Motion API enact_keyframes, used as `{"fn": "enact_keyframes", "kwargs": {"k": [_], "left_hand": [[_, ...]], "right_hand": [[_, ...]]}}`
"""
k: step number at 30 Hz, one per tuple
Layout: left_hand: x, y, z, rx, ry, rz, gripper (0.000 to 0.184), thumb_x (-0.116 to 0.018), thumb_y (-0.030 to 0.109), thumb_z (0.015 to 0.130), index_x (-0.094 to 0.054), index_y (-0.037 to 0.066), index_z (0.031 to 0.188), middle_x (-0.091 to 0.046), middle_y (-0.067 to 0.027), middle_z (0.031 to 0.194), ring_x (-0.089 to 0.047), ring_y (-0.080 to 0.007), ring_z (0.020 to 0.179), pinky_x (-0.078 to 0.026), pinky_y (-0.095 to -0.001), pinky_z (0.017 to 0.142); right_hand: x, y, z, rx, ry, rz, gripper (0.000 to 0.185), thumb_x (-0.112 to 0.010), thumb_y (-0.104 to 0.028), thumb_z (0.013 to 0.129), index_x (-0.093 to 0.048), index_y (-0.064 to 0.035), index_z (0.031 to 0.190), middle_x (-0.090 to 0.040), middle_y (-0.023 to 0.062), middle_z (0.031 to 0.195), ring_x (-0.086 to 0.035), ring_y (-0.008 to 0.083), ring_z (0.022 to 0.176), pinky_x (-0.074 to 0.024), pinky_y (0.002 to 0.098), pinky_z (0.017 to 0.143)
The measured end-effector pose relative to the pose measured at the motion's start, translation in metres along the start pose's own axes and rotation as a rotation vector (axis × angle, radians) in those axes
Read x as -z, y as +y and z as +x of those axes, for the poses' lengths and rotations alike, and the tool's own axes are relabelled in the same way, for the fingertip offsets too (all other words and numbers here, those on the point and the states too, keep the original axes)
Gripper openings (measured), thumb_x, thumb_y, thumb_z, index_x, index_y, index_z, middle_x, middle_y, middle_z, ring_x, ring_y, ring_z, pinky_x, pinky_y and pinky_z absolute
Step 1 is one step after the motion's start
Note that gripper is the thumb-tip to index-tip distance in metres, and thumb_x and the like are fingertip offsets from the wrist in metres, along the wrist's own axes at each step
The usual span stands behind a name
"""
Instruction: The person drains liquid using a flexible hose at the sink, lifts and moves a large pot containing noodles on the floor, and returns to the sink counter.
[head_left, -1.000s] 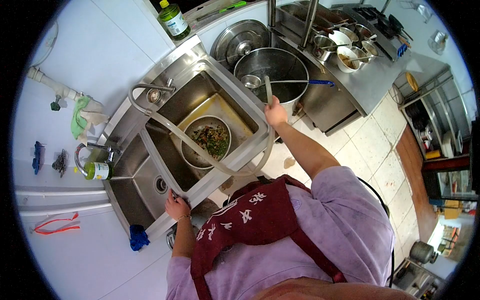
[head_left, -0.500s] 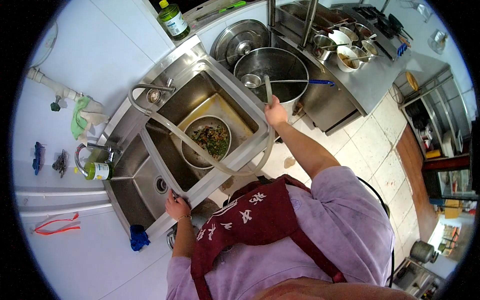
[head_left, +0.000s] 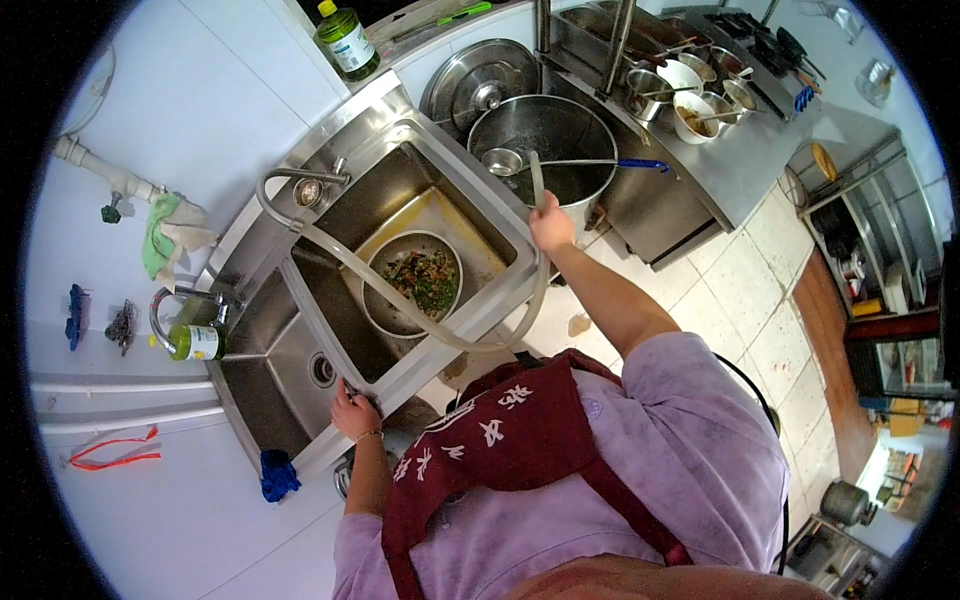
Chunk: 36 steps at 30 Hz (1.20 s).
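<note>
"As we start from the left, what is our left hand (head_left: pixel 355 413) doing?"

"Its fingers are partly bent at the front rim of the steel sink (head_left: pixel 405 372), beside the smaller basin (head_left: pixel 280 385). We cannot tell whether they hold anything small."

"And our right hand (head_left: pixel 553 225)?"

"Wrapped round the pale hose (head_left: pixel 455 340) near its free end, which points over the big pot (head_left: pixel 565 125)."

"What else have we around us?"

"From the left, a green cloth (head_left: pixel 160 235) hangs by the wall, then comes a green bottle (head_left: pixel 197 341), then a dark blue cloth (head_left: pixel 278 475) at the sink's corner. Within the larger basin (head_left: pixel 425 215) sits a metal bowl (head_left: pixel 378 305) of chopped food (head_left: pixel 432 290)."

"Anything in our way?"

"Our hose starts at the curved faucet (head_left: pixel 275 185), passes above that bowl and loops beyond the rim up to our grip. A round lid (head_left: pixel 480 85) stands behind the pot, and a blue-handled ladle (head_left: pixel 640 164) lies across the pot's mouth, close by the hose's end. Farther right, a steel counter (head_left: pixel 735 170) bears several small bowls (head_left: pixel 695 118)."
</note>
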<state>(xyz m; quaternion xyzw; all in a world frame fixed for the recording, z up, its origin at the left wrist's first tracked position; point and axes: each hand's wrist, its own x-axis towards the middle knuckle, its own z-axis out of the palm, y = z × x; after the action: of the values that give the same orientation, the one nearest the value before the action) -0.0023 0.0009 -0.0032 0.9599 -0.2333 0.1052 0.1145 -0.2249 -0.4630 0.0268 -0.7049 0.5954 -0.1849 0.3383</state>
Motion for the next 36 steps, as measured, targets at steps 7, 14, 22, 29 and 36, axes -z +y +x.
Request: {"fn": "enact_keyframes", "kwargs": {"k": [7,14,22,29,36], "left_hand": [[-0.0010,-0.0016,-0.0004,-0.016,-0.002,-0.001,0.049,-0.047,0.019,0.080,-0.053,0.018,0.128,-0.058,-0.0139,0.092,-0.054,-0.0350,0.087,-0.040,-0.0479,0.080],[0.0000,-0.0011,0.0007,0.000,-0.030,-0.003,0.048,-0.046,0.020,0.080,-0.052,0.018,0.128,-0.058,-0.0138,0.094,-0.054,-0.0349,0.090,-0.040,-0.0477,0.082],[0.0028,0.0006,0.0002,-0.008,-0.038,0.008,0.048,-0.047,0.020,0.081,-0.051,0.017,0.129,-0.059,-0.0140,0.098,-0.054,-0.0350,0.092,-0.040,-0.0476,0.083],[0.0032,0.0025,-0.0008,-0.020,-0.004,0.006,0.049,-0.047,0.021,0.080,-0.052,0.019,0.129,-0.058,-0.0143,0.094,-0.053,-0.0352,0.089,-0.040,-0.0480,0.081],[0.0000,-0.0002,-0.0002,-0.003,-0.019,-0.003,0.050,-0.046,0.020,0.080,-0.052,0.019,0.129,-0.058,-0.0141,0.093,-0.054,-0.0348,0.089,-0.040,-0.0483,0.081]], "right_hand": [[-0.0024,0.0031,0.0021,0.026,0.001,-0.039,0.056,-0.047,-0.030,0.088,-0.033,-0.0088,0.137,-0.064,0.0234,0.100,-0.062,0.0395,0.093,-0.0479,0.0468,0.083],[-0.0005,0.0013,0.0015,0.005,-0.013,-0.031,0.055,-0.048,-0.029,0.087,-0.035,-0.0075,0.137,-0.064,0.0242,0.103,-0.061,0.0398,0.096,-0.0462,0.0467,0.087],[0.0009,-0.0003,0.0002,0.005,-0.014,-0.016,0.055,-0.048,-0.030,0.087,-0.036,-0.0074,0.136,-0.064,0.0244,0.102,-0.061,0.0400,0.096,-0.0464,0.0467,0.086],[-0.0009,0.0011,0.0007,0.011,0.000,0.002,0.055,-0.049,-0.030,0.087,-0.037,-0.0077,0.135,-0.064,0.0245,0.102,-0.061,0.0403,0.095,-0.0466,0.0468,0.085],[0.0013,-0.0007,-0.0007,0.016,0.008,0.013,0.054,-0.049,-0.030,0.087,-0.037,-0.0076,0.135,-0.063,0.0245,0.102,-0.060,0.0407,0.096,-0.0465,0.0468,0.086]]}}
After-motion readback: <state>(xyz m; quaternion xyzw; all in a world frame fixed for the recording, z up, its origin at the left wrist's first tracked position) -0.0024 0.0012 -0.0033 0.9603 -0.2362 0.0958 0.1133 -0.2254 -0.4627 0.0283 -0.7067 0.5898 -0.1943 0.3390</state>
